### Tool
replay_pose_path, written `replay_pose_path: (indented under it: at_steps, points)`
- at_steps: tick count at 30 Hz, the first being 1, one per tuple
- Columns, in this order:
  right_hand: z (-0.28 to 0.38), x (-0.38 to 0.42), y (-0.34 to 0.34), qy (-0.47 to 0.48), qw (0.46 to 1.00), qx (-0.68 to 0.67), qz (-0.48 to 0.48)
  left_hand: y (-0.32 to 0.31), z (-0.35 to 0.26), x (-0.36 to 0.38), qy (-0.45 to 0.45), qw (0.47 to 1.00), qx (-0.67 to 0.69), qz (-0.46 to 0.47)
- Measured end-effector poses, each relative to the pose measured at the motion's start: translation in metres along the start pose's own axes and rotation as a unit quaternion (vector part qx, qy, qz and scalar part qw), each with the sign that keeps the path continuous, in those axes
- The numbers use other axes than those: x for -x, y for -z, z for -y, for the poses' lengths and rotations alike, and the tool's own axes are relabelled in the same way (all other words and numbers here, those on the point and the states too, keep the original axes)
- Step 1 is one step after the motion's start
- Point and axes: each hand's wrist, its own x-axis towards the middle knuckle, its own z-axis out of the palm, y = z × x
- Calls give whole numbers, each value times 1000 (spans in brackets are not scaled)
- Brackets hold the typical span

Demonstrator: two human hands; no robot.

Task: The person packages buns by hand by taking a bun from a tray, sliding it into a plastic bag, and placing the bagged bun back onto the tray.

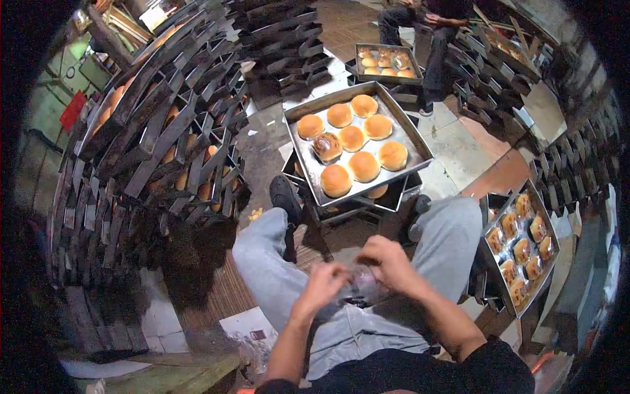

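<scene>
Over my lap, both hands are at a thin clear plastic bag [363, 284] with a faint pinkish print, slightly blurred. My left hand [323, 287] pinches its left edge with closed fingers. On the other side my right hand [390, 264] is curled around the top right of the plastic. Beyond my knees sits a square metal tray [423, 155] of round golden buns [352, 138]. One bun [327, 147] at the tray's left has a shiny plastic wrapping with dark print on it.
Under the near tray are more stacked trays [387, 197]. At right, another tray [551, 253] holds several wrapped buns. Tall stacks of dark trays [157, 151] with buns rise on the left. Further off, a seated person [446, 20] has a bun tray [388, 77] in front.
</scene>
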Motion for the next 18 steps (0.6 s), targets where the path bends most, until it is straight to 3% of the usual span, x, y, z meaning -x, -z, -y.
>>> replay_pose_path:
  at_steps: [1, 2, 4, 5, 7, 8, 9, 11, 12, 13, 15, 16, 17, 18]
  points:
    - [6, -2, 10, -34, 999, -37, 11, 15, -16, -14, 1, 990, -136, 34]
    - [14, 1, 15, -34, 999, -38, 5, 29, -31, -22, -1, 989, -140, 37]
    - [25, 0, 22, -53, 997, -47, 39, 49, -64, -34, -191, 913, -360, -20]
    - [23, -1, 15, -52, 997, -46, 35, 53, -77, -38, -196, 911, -362, -20]
    - [20, -5, -3, 90, 995, -25, -47, 57, -95, -44, -313, 898, -307, -33]
    - [15, -7, -3, 16, 996, -49, 68, 61, -95, -46, -317, 888, -331, -28]
    - [20, -13, -2, 14, 996, -47, 68, 62, -99, -46, -319, 888, -329, -28]
    - [27, -29, -6, 101, 988, 121, -6, 65, -113, -41, -360, 845, -387, -80]
    - [13, -32, -16, 83, 980, 176, 37, 71, -123, -34, -360, 871, -335, -16]
    - [13, -43, -20, 81, 980, 175, 41, 77, -126, -33, -357, 873, -333, -16]
    - [14, -72, -23, 90, 994, -40, -47, 85, -126, -36, -336, 920, -159, -126]
    - [18, -86, -25, 91, 995, -50, -15, 73, -110, -44, -253, 938, -53, -231]
    - [26, -96, -34, 115, 992, -45, -8, 65, -88, -59, -138, 958, 87, -237]
    - [34, -105, -55, 85, 995, -35, -31, 63, -71, -74, -91, 919, 342, -170]
